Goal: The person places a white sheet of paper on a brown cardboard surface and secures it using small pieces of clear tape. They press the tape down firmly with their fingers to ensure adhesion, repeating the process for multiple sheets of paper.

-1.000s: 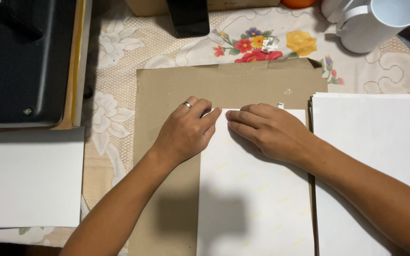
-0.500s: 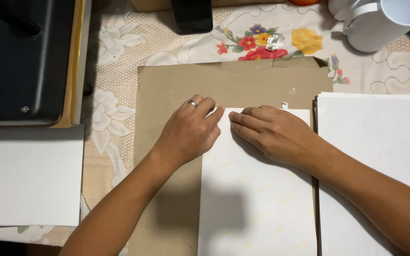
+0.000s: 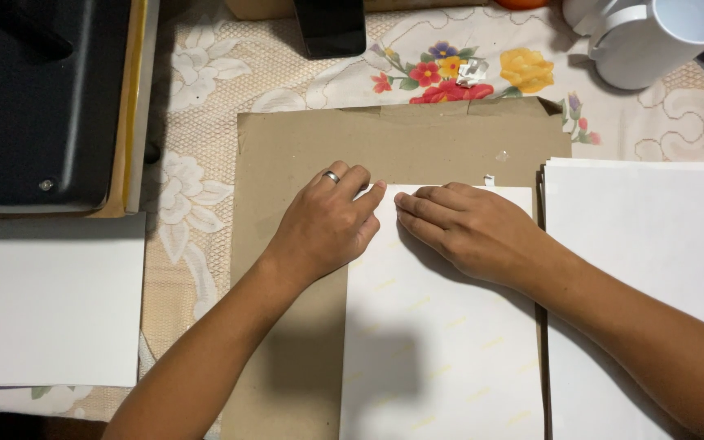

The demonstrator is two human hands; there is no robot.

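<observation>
A white sheet of paper (image 3: 442,342) lies on a brown cardboard board (image 3: 303,147). My left hand (image 3: 327,224), with a ring on one finger, rests flat at the sheet's top left corner, fingers together and pressing down. My right hand (image 3: 470,228) lies flat on the sheet's top edge beside it, its fingertips almost touching the left fingertips. Neither hand grips anything; both press on the paper.
A stack of white sheets (image 3: 653,244) sits to the right, another white sheet (image 3: 46,301) to the left. A black machine (image 3: 38,98) stands at the top left, a dark phone (image 3: 329,26) and a white mug (image 3: 653,37) at the top. Floral tablecloth (image 3: 197,187) underneath.
Both hands stay pressed on the sheet's top edge; the view has shifted slightly, and the hands have hardly moved.
</observation>
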